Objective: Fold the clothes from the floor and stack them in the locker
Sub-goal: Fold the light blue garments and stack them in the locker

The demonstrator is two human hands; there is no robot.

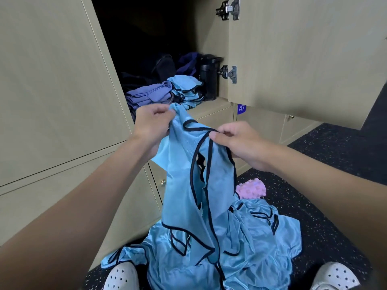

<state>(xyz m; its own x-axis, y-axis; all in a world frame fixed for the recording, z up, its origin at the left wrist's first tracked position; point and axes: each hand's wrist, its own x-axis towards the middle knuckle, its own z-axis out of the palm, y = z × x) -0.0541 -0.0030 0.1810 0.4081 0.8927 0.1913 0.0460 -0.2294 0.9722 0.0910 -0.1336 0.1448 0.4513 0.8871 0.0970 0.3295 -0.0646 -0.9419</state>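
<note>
Both our hands, left hand (151,127) and right hand (236,141), pinch the slippery blue bib (188,174); its loops may tangle or slip onto the pile (240,243).

Gym changing room: numbered wooden lockers (52,101), speckled rubber floor (326,206), sports bibs (219,248).

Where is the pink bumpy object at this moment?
In the head view, the pink bumpy object lies on the dark speckled floor, right of centre, just behind the pile of light blue garments.

Glossy blue cloth bib (184,185), matt woodgrain locker door (303,55), shiny metal hinge (229,74)
</note>
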